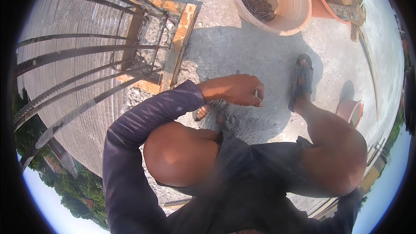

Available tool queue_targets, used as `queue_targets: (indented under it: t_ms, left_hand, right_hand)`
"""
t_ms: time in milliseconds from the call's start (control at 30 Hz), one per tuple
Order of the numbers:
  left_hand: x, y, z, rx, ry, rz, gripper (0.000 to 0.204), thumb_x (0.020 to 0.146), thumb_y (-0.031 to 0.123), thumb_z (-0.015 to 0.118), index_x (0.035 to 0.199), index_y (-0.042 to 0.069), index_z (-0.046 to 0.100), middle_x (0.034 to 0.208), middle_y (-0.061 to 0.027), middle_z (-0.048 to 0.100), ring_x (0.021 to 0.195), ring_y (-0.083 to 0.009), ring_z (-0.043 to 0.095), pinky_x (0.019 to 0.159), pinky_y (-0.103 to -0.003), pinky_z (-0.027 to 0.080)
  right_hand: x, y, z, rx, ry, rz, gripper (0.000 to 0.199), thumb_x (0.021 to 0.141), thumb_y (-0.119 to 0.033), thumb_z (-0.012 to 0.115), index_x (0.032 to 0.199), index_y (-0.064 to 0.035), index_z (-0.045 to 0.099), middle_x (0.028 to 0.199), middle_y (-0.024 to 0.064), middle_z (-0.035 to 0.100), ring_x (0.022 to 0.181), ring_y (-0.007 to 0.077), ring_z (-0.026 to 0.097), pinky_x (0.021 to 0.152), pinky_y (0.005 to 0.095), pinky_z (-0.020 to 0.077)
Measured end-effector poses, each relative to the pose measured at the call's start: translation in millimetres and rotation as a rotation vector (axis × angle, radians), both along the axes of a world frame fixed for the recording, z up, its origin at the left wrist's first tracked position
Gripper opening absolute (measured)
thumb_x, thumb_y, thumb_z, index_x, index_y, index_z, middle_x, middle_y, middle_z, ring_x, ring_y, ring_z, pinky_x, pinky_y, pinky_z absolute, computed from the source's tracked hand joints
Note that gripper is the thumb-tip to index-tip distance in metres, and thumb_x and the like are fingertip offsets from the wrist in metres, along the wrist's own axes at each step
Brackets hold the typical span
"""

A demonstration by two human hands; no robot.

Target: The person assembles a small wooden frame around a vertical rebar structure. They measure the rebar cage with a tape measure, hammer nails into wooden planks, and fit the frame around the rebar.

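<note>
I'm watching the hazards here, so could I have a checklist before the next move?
1. Small pale object gripped: ok, it sits between the left hand's fingers.
2. Right hand clear: cannot tell, out of view.
3. Pale tub upright: ok, with dark nail-like pieces inside.
4. Wooden frame fixed down: cannot tell; it surrounds the steel bars.
5. Toes covered: not ok, the right sandal looks open-toed.
</note>
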State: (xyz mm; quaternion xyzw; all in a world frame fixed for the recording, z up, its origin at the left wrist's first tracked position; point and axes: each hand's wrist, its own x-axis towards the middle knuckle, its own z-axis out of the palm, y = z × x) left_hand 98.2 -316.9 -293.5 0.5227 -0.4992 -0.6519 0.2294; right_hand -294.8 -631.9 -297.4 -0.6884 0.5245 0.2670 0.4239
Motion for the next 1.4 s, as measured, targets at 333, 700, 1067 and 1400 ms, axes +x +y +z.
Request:
queue_targets:
  t_ms: [333, 700, 1067, 1400]
  left_hand:
    - [-3, -3, -21, 0.153, -0.106, -0.023, 0.046, 0.095, 0.039, 0.068, 0.122, 0.002, 0.069, 0.110, -0.0206, 0.074, 0.105, -0.0351, 0.070, 0.091, -0.045, 0.053]
    - [-104, -267, -48, 0.001, -0.237, 0.107, 0.038, 0.095, 0.034, 0.070, 0.121, 0.006, 0.069, 0.110, -0.0160, 0.073, 0.104, -0.0330, 0.070, 0.093, -0.044, 0.054]
    - [-185, -638, -158, -0.677, -0.622, 0.529, 0.045, 0.101, 0.036, 0.063, 0.134, 0.005, 0.059, 0.150, -0.0244, 0.047, 0.141, -0.0437, 0.043, 0.116, -0.057, 0.036]
    - [-174, -670, -213, -0.383, -0.961, 0.286, 0.049, 0.106, 0.050, 0.051, 0.144, 0.019, 0.055, 0.161, -0.0192, 0.038, 0.151, -0.0389, 0.033, 0.120, -0.062, 0.031]
  right_hand:
    - [-112, 63, -9, 0.281, 0.162, -0.431, 0.061, 0.100, -0.046, 0.060, 0.147, -0.0070, 0.054, 0.108, 0.0146, 0.070, 0.103, 0.0289, 0.068, 0.086, 0.0397, 0.0536]
    - [-109, -249, -1, -0.384, -0.224, -0.273, 0.036, 0.100, -0.025, 0.062, 0.129, -0.0042, 0.070, 0.122, 0.0165, 0.071, 0.110, 0.0253, 0.068, 0.089, 0.0341, 0.0544]
    - [150, -661, -50, -0.996, -0.519, 0.076, 0.052, 0.099, -0.042, 0.065, 0.135, -0.0045, 0.063, 0.129, 0.0160, 0.067, 0.116, 0.0320, 0.066, 0.101, 0.0422, 0.0511]
    - [200, -929, -177, -1.297, -0.322, 0.185, 0.081, 0.090, -0.056, 0.072, 0.152, -0.0103, 0.047, 0.143, 0.0207, 0.058, 0.128, 0.0403, 0.059, 0.101, 0.0519, 0.0513]
